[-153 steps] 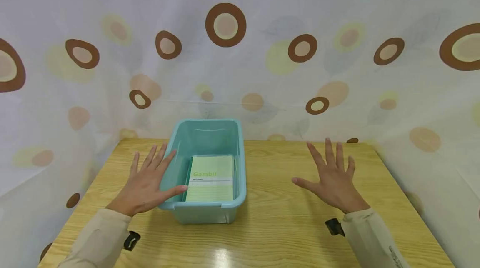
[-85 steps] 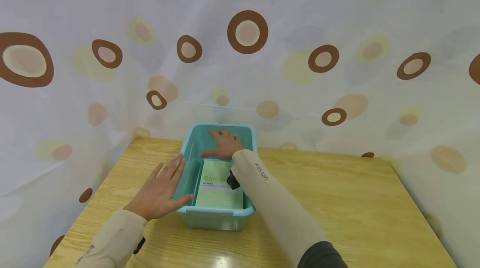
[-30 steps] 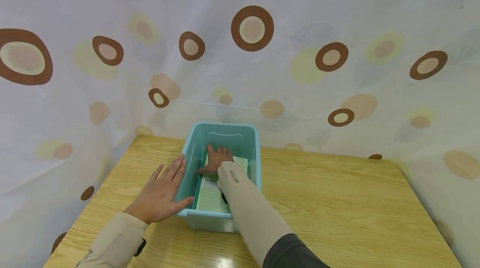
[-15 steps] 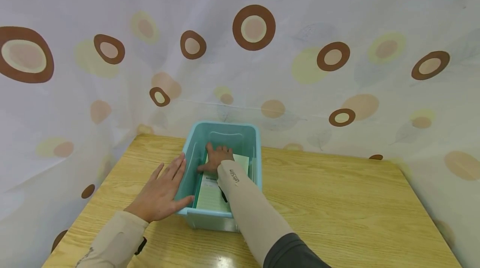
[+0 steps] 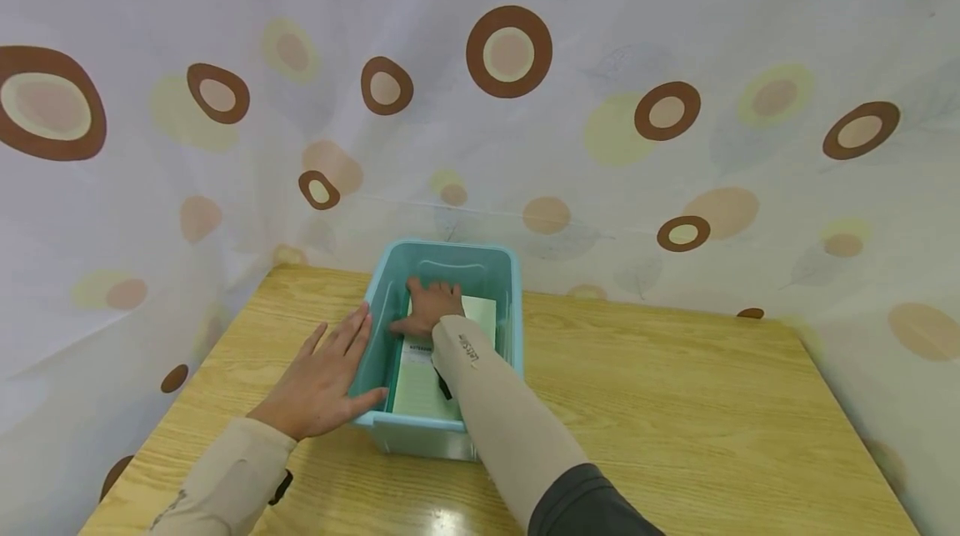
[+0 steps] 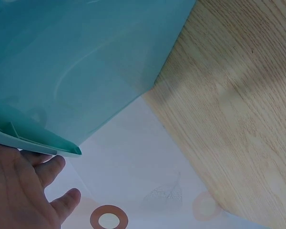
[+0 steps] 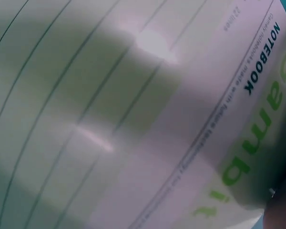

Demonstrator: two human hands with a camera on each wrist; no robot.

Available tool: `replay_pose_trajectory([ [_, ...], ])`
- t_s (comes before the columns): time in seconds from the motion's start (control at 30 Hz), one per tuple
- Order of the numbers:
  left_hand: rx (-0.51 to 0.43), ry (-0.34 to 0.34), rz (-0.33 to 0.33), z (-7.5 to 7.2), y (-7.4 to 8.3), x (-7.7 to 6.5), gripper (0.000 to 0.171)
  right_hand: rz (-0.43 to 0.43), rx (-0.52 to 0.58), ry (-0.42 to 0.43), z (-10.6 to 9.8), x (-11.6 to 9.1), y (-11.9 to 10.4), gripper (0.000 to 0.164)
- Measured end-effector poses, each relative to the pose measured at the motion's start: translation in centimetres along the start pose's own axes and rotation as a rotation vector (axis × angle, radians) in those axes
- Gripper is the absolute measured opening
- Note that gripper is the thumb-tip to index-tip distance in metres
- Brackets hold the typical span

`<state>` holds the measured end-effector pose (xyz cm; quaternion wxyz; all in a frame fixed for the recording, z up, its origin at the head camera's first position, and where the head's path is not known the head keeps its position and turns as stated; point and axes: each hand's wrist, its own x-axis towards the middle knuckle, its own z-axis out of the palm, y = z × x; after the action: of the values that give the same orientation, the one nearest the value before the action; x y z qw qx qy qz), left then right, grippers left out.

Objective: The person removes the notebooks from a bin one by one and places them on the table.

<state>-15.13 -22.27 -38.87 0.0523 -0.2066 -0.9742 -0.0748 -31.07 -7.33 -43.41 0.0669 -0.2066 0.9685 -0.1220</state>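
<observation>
A pale green notebook (image 5: 418,388), printed "Gambit", lies in a light blue plastic basket (image 5: 517,303). My right hand (image 5: 429,308) reaches into the basket and grips the notebook near its far end, the thumb toward its left edge. The right wrist view is filled by the notebook cover (image 7: 148,124), with a bit of a finger (image 7: 281,210) at the lower right corner. My left hand (image 5: 318,386) rests with extended fingers against the basket's left rim. In the left wrist view, that hand (image 6: 19,191) lies just under the rim (image 6: 38,145). My right fingertips are hidden.
The basket stands on a wood-grain table (image 5: 675,419), left of its middle. Behind and beside the table hangs a white curtain (image 5: 570,169) with brown and yellow spots. More notebook edges seem to show under the top one.
Earlier both hands were spread apart; my left hand then came to the rim and my right hand reached into the basket. Just now the notebook's far end has risen slightly with my right hand.
</observation>
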Motion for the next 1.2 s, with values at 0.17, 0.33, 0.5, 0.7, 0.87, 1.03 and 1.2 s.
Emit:
replay_pose_trajectory([
  [0.17, -0.017, -0.019, -0.005, 0.0, 0.0, 0.0, 0.089, 0.009, 0.001, 0.029, -1.1, -0.2, -0.3, 0.076],
  [0.33, -0.032, -0.027, -0.010, -0.1, 0.0, 0.1, 0.089, 0.001, -0.030, 0.087, -2.9, -0.1, -0.8, 0.078],
  [0.5, -0.042, -0.034, -0.009, -0.1, 0.1, 0.0, 0.089, -0.030, -0.081, 0.124, -5.7, -0.5, -1.6, 0.076],
  [0.7, -0.052, -0.035, -0.014, 0.0, 0.2, 0.1, 0.089, -0.072, -0.120, 0.198, -9.9, -1.2, -2.3, 0.068],
  [0.87, -0.047, -0.031, -0.017, 0.0, 0.3, 0.1, 0.088, -0.075, -0.110, 0.242, -13.6, -2.4, -2.5, 0.066],
  [1.03, -0.039, -0.035, -0.018, -0.1, 0.5, 0.2, 0.088, -0.067, -0.060, 0.298, -16.9, -3.7, -2.2, 0.062],
  [1.2, -0.031, -0.031, -0.013, -0.2, 0.6, 0.2, 0.087, -0.062, -0.007, 0.342, -20.2, -5.2, -1.3, 0.058],
])
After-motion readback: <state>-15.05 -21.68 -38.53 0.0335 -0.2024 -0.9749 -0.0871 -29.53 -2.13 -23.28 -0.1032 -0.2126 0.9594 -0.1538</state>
